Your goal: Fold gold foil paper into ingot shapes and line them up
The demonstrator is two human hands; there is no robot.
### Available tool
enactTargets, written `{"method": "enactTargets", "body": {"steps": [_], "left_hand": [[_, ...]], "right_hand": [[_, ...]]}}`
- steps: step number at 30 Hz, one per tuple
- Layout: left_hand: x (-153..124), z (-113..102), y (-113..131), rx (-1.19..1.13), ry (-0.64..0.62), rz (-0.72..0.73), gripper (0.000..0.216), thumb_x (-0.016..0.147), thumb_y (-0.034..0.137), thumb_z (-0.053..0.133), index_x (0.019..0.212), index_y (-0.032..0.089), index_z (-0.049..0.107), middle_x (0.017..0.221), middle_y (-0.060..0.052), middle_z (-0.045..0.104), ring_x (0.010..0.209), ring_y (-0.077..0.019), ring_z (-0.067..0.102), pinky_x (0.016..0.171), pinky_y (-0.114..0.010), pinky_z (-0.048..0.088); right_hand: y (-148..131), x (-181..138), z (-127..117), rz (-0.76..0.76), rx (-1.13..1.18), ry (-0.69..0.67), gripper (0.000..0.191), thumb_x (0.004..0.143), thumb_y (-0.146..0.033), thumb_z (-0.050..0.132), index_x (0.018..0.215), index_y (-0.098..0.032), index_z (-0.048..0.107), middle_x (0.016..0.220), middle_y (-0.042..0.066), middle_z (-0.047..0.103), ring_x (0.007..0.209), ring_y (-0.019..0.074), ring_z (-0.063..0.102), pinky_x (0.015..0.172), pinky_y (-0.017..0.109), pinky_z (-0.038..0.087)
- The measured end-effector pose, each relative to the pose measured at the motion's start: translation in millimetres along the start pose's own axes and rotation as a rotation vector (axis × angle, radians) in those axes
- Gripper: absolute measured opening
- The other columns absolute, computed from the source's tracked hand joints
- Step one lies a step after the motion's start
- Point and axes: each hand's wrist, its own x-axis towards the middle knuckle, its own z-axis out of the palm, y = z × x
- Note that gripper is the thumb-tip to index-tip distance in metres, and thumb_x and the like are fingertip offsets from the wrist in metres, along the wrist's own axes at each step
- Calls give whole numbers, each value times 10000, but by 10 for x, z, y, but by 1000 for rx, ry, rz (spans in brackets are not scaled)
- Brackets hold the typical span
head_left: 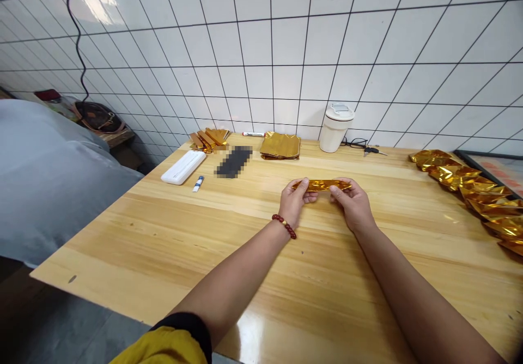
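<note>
Between my two hands a narrow folded strip of gold foil paper (321,185) is held level above the wooden table (253,255). My left hand (295,200) pinches its left end, thumb on top. At the right end, my right hand (354,203) grips it with the thumb pressed on the foil. Beyond the hands lies a flat stack of gold foil sheets (280,146). A bundle of gold strips (210,139) sits at the back left. On the far right stretches a row of folded gold foil pieces (469,187).
A white cup with lid (335,128), glasses (354,143), keys (373,151) and a marker (254,134) stand along the tiled wall. Left of my hands are a white box-shaped device (183,167), a small blue-and-white tube (198,183) and a blurred dark object (233,162). A dark-framed tray (486,159) borders the right.
</note>
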Motion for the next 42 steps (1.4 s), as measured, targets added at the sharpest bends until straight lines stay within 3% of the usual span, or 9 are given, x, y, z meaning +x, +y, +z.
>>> {"method": "enactTargets", "body": {"steps": [5, 9, 14, 19, 23, 27, 31, 37, 42], "left_hand": [[-1, 13, 33, -41, -6, -61, 367, 693, 284, 807, 971, 144, 613, 800, -33, 697, 605, -128, 667, 636, -267, 533], [-4, 17, 32, -46, 2, -76, 353, 694, 174, 756, 1009, 136, 602, 793, -31, 694, 604, -130, 668, 657, -278, 526], [-1, 14, 20, -22, -12, -69, 362, 712, 309, 804, 963, 131, 613, 800, -40, 681, 602, -127, 659, 647, -275, 518], [-1, 15, 5, 1, -3, -41, 405, 704, 451, 815, 869, 138, 619, 763, -17, 646, 580, -98, 624, 587, -234, 502], [-2, 20, 9, 16, 29, -20, 441, 713, 523, 791, 832, 134, 619, 719, -15, 634, 556, -94, 602, 547, -225, 490], [-8, 18, 13, 44, 42, -4, 490, 691, 588, 780, 778, 137, 608, 643, -2, 615, 487, -81, 562, 464, -201, 414], [-19, 13, -6, 143, 59, 21, 506, 682, 626, 763, 719, 151, 595, 508, 41, 535, 377, -48, 451, 382, -186, 260], [-33, 31, 45, 106, 103, 67, 489, 643, 559, 808, 914, 189, 638, 648, 69, 577, 331, -18, 404, 347, -196, 169], [-39, 26, 104, 70, 54, 36, 373, 611, 432, 811, 794, 182, 604, 568, 76, 522, 330, -18, 359, 351, -196, 116]], "right_hand": [[-15, -28, 17, -4, 0, -82, 759, 544, -397, 906, 1221, -275, 586, 1079, 32, 672, 699, 133, 617, 659, 286, 534], [14, -5, -5, -11, 5, -67, 667, 588, -376, 872, 1191, -263, 612, 1028, 14, 662, 620, 102, 563, 622, 276, 510], [24, 25, -16, -24, -27, -8, 392, 695, -457, 785, 993, -224, 682, 810, -15, 636, 564, 100, 524, 560, 262, 462], [26, 25, -28, 6, -23, 76, 360, 689, -476, 794, 910, -210, 695, 647, -35, 591, 565, 107, 517, 557, 246, 438], [9, 19, -21, -15, 9, 40, 322, 689, -459, 799, 857, -210, 684, 644, -35, 587, 556, 101, 501, 556, 246, 439], [-21, 3, -5, -37, 28, 13, 540, 632, -420, 841, 1106, -249, 646, 844, -16, 663, 590, 105, 540, 564, 256, 461], [-38, -16, -5, -28, 29, 13, 757, 629, -419, 849, 1302, -274, 536, 786, -26, 668, 654, 154, 608, 583, 275, 461], [-56, -10, -8, 7, 97, 53, 474, 582, -369, 879, 985, -236, 670, 550, -84, 528, 514, 111, 515, 549, 255, 432], [-43, 22, -25, 75, 131, 90, 384, 525, -369, 892, 791, -221, 658, 530, -74, 522, 470, 101, 484, 491, 246, 410]]}}
